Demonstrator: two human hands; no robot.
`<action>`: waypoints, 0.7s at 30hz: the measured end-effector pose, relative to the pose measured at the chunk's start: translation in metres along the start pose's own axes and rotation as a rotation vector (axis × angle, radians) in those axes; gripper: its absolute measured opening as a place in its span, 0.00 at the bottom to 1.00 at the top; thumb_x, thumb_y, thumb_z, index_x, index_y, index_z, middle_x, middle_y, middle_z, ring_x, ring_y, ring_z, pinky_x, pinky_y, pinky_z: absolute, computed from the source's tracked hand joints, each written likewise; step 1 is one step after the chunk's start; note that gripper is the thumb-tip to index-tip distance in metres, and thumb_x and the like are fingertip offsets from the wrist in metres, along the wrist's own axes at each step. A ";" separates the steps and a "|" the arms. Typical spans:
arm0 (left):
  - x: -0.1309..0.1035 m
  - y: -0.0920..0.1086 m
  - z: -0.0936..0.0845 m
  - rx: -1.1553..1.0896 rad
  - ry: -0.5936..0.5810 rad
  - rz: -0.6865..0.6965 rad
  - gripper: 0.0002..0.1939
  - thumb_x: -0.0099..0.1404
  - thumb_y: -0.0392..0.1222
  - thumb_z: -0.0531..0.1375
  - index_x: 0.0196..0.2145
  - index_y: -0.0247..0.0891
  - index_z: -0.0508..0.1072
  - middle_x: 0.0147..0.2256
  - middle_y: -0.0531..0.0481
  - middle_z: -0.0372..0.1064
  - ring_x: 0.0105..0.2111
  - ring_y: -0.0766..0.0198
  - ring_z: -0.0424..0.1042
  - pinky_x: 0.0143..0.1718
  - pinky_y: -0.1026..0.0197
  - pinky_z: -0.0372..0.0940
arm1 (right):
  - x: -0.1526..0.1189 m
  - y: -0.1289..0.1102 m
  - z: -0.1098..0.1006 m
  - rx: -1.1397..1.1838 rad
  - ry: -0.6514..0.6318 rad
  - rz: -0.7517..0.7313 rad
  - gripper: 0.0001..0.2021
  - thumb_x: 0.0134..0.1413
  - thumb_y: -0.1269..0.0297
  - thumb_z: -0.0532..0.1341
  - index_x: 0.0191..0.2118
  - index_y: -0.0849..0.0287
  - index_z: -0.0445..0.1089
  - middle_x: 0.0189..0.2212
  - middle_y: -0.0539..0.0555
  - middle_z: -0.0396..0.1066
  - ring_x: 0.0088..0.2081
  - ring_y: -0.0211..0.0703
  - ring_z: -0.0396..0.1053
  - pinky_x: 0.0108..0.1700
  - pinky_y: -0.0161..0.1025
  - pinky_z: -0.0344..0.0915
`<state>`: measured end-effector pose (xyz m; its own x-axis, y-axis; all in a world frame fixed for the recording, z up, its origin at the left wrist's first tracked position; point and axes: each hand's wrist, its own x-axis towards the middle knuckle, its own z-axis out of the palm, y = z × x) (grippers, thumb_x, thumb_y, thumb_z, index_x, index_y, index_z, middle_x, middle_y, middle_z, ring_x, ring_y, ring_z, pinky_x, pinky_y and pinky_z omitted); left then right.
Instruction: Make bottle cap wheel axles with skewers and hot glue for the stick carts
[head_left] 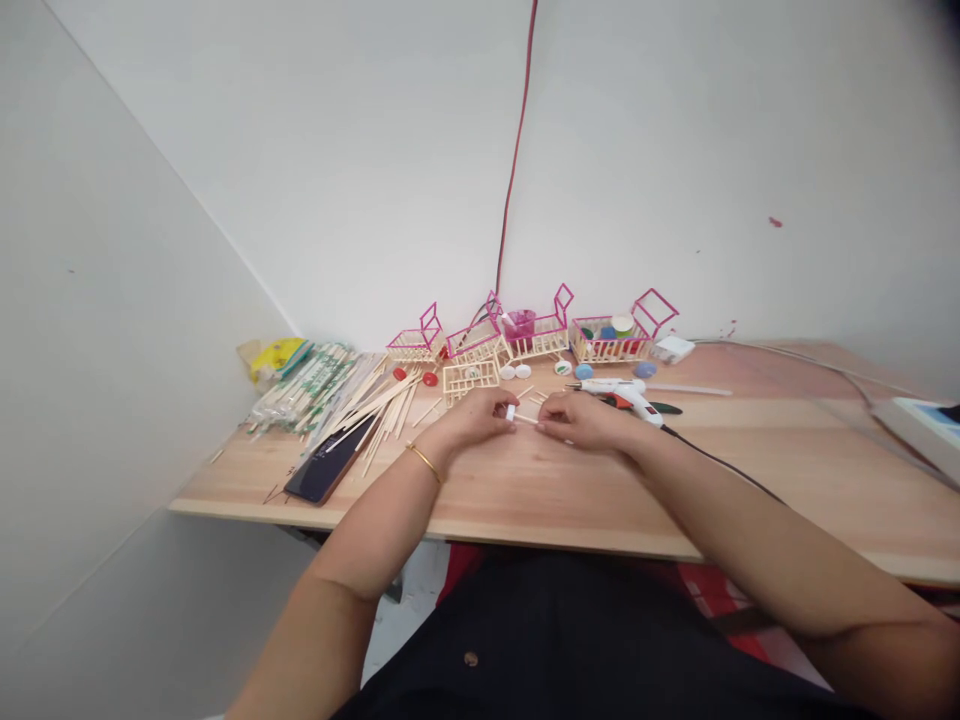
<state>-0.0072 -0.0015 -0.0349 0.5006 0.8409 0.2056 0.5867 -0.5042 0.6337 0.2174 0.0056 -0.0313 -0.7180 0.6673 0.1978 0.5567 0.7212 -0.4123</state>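
My left hand (484, 414) pinches a small white bottle cap (511, 412) between thumb and fingers. A short wooden stick (527, 420) runs from the cap to my right hand (568, 419), whose fingertips are closed on its other end. Whether the stick touches the cap I cannot tell. Just behind my left hand lies a small stick frame (470, 379). The white glue gun (616, 387) rests beside my right hand, its cord running under my forearm. Some loose stick pieces (534, 394) lie beyond my fingers.
Several little stick carts with pink handles, one cart (611, 343) filled with caps, line the wall. To the left are loose sticks (386, 405), bagged sticks (304, 385) and a phone (330, 465). A power strip (919, 435) sits at right. The table's front edge (525, 540) is near my body.
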 end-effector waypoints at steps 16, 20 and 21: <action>-0.002 0.006 0.002 0.080 -0.050 -0.009 0.13 0.51 0.36 0.61 0.37 0.35 0.76 0.25 0.54 0.64 0.26 0.67 0.60 0.29 0.65 0.53 | -0.001 0.004 0.002 0.024 -0.035 0.014 0.10 0.53 0.59 0.57 0.28 0.56 0.72 0.26 0.52 0.70 0.27 0.40 0.64 0.29 0.36 0.56; -0.002 0.007 0.001 0.060 -0.031 -0.004 0.15 0.52 0.37 0.61 0.40 0.35 0.75 0.26 0.53 0.66 0.27 0.67 0.61 0.31 0.65 0.55 | 0.000 0.002 -0.005 0.069 0.042 0.074 0.13 0.56 0.56 0.54 0.30 0.57 0.72 0.26 0.52 0.70 0.27 0.41 0.65 0.29 0.37 0.57; -0.002 0.007 0.001 0.055 -0.020 -0.011 0.16 0.52 0.37 0.61 0.40 0.35 0.75 0.27 0.53 0.66 0.27 0.67 0.61 0.31 0.65 0.55 | 0.000 0.001 -0.007 0.085 0.080 0.085 0.14 0.57 0.56 0.54 0.31 0.58 0.72 0.26 0.52 0.71 0.28 0.41 0.65 0.29 0.37 0.57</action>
<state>-0.0033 -0.0067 -0.0313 0.5062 0.8426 0.1839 0.6258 -0.5055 0.5940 0.2212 0.0079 -0.0252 -0.6328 0.7401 0.2276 0.5738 0.6456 -0.5040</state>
